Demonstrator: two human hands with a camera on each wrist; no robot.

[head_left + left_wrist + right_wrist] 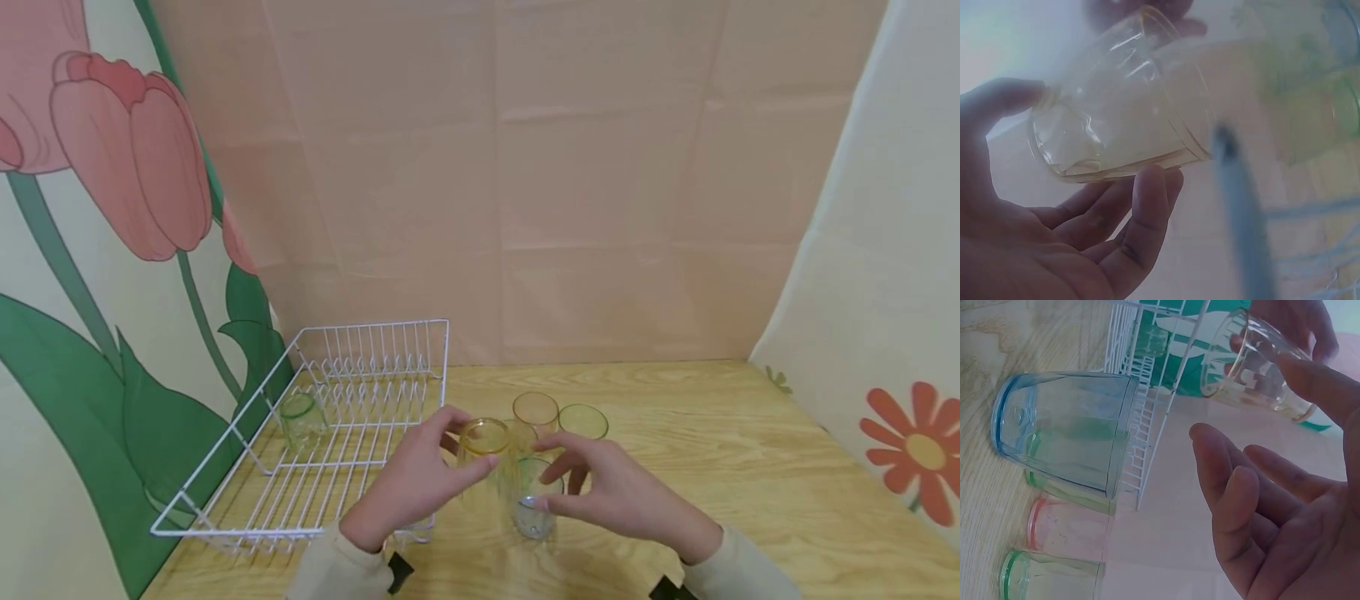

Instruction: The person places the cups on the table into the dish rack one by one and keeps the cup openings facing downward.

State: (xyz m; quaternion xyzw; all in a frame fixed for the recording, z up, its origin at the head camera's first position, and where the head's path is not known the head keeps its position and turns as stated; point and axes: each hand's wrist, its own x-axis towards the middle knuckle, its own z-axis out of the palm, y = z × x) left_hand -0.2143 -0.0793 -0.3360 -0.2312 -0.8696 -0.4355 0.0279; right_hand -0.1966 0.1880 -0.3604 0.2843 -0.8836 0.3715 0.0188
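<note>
- Yellow glass [484, 437], clear with a faint amber tint, is held above the tabletop [712, 433], just right of a white wire dish rack [247, 532].
- Left hand [420, 475] grips it, thumb on one side and fingers bent along the other.
- Right hand [611, 492] holds nothing, its fingers loosely bent with a gap to the thumb; whether the thumb touches the yellow glass, the pictures do not settle.
- Below, a blue glass [1066, 428] stands upright on the tabletop, with a pink glass [1069, 530] and green-ringed glasses [1054, 578] near it.
- A green glass [302, 423] sits inside the rack, toward its left side.
- By its look, the yellow glass should prove light and stiff, its smooth wall apt to slip; if truly glass rather than plastic, it could chip against wire or a neighbor.
- The surest hold appears to be around mid-wall, thumb opposite fingers, with a firm but modest squeeze and no prying at the edge.
</note>
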